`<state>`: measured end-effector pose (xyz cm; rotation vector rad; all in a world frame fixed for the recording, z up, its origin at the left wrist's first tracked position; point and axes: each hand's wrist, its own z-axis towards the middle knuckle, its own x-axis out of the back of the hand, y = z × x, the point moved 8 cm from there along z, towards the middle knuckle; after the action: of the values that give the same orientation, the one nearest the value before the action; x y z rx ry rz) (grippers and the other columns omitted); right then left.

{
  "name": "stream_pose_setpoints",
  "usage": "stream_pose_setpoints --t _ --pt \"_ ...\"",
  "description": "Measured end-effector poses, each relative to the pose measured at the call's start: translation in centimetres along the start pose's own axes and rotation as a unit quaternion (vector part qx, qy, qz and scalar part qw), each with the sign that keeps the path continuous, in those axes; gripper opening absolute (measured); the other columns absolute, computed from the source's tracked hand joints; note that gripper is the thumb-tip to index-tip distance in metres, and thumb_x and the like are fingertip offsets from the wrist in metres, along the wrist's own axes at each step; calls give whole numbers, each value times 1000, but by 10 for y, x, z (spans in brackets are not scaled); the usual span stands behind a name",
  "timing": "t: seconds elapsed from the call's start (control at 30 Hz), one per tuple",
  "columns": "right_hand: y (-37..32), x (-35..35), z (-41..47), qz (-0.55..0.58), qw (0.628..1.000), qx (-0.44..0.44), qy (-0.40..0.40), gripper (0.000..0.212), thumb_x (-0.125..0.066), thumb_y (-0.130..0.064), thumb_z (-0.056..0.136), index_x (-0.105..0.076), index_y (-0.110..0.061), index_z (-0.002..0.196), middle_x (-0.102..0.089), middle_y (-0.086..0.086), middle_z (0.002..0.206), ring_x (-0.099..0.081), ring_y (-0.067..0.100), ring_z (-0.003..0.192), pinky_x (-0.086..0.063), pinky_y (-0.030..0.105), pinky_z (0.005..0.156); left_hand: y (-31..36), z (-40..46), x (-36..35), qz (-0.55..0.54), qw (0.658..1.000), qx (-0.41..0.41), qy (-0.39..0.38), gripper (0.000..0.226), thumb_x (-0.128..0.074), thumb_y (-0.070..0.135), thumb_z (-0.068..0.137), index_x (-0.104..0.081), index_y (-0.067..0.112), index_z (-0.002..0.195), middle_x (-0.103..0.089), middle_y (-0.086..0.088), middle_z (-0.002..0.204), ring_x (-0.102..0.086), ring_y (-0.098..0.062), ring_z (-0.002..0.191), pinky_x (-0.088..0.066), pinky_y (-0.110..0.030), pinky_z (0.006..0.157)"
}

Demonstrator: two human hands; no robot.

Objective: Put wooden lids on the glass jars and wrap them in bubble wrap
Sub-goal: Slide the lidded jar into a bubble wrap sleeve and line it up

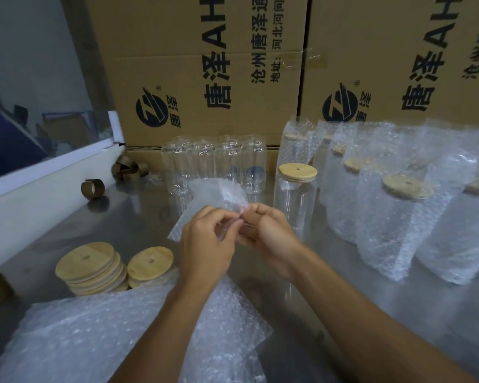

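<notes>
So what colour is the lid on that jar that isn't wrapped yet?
Light tan bamboo wood, with a small dark hole in the middle: the lid on the unwrapped jar, head view.

left hand [205, 244]: bare, no glove or ring
right hand [268, 233]: bare, no glove or ring
forearms: bare, no sleeves or watch showing

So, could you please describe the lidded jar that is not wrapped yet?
Look at the cardboard boxes at the back of the metal table. Just right of the lidless jars stands one clear jar: wooden lid on, no bubble wrap, unlike the wrapped jars further right.
</notes>
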<state>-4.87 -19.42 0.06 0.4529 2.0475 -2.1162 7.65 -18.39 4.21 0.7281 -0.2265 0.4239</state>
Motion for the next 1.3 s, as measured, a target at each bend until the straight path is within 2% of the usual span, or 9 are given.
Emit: stream_pose_setpoints --t 0.13,0.37,0.57,0.67,0.77,0.9,1.0,1.13,1.3 --pt "4 -3 -2 42 998 -34 -34 24 -50 0 101 -60 -12 83 -74 6 75 -73 14 69 -58 23 62 8 -3 0 13 999 -40 9 4 -80 11 82 -76 11 81 -64 3 78 -60 -17 72 -49 -33 66" --pt "20 33 3 -240 964 -42 108 39 -61 -9 93 -70 -10 55 -74 18 75 -63 21 56 -50 25 48 -27 -4 -5 25 996 88 -5 12 -73 18 89 -74 15 77 -64 4 78 -58 -19 68 -50 -39 71" --pt "1 46 0 -492 856 -13 160 34 -63 -26 86 -69 -11 57 -73 3 61 -73 21 70 -61 41 82 -39 -5 -3 -15 987 160 9 20 -68 17 92 -72 21 73 -67 6 68 -59 -6 63 -47 -27 65" --pt "-7 43 -6 -604 781 -3 156 23 -63 -32 85 -71 -11 87 -73 10 91 -70 30 95 -57 37 88 -50 -5 2 -58 975 212 43 29 -67 16 90 -64 31 66 -66 13 65 -60 2 64 -44 -21 64" --pt "-21 37 -11 -672 723 21 158 34 -70 -45 87 -62 -13 95 -67 8 102 -64 33 103 -48 35 83 -62 -8 -2 -104 957 268 46 24 -68 17 90 -66 30 69 -71 4 71 -68 -14 68 -57 -37 70" --pt "-67 20 -25 -595 749 198 213 49 -68 -47 90 -46 -18 57 -57 0 62 -63 30 68 -51 35 64 -67 -10 -5 -127 947 292 44 23 -67 17 89 -69 29 70 -73 1 69 -69 -27 63 -61 -48 71" --pt "-104 16 -56 -486 709 416 297 35 -72 -32 89 -46 -23 66 -45 -11 53 -46 15 47 -35 24 47 -64 -11 -6 -141 944 297 32 34 -66 14 88 -69 42 71 -72 3 66 -66 -22 58 -61 -43 66" --pt "-113 29 -61 -453 686 471 321 22 -73 -25 86 -57 -12 91 -55 -1 87 -49 15 78 -40 26 63 -67 -13 -7 -153 935 319 22 21 -65 8 85 -68 25 73 -73 0 69 -64 -22 60 -58 -45 69" --pt "-101 50 -45 -427 739 399 334 70 -84 -31 76 -48 -4 130 -45 13 127 -42 19 117 -38 28 100 -68 -13 -6 -161 934 319 30 18 -66 11 86 -63 23 74 -72 -2 70 -63 -24 61 -53 -43 64"
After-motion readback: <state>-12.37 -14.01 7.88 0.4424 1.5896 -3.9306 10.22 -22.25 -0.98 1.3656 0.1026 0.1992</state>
